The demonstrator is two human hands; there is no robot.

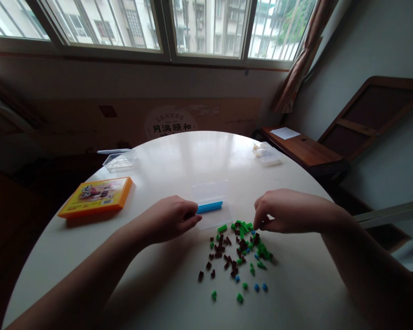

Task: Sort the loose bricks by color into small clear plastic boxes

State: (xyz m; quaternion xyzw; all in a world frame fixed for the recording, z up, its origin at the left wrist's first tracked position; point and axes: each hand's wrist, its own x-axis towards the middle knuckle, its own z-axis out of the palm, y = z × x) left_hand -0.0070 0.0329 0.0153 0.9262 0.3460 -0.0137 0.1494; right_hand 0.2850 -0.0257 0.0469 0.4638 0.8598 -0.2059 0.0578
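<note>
A bundle of long blue plastic strips (209, 207) runs rightward from the fingertips of my left hand (179, 215), which is closed on its near end. Behind and beneath the strips is a clear plastic case (211, 187) with its lid raised. My right hand (275, 213) is at the upper right edge of a loose pile of small toy bricks. Its thumb and forefinger are pinched together, and whatever is between them is too small to make out. Brown bricks (219, 250), green bricks (263, 252) and a few blue pieces (256, 287) make up the pile.
A yellow-orange box (96, 197) lies on the left of the round white table (158, 293). Clear plastic containers stand at the far left (120, 161) and far right (268, 154). Beyond the table are a wooden bench (303, 149) and windows.
</note>
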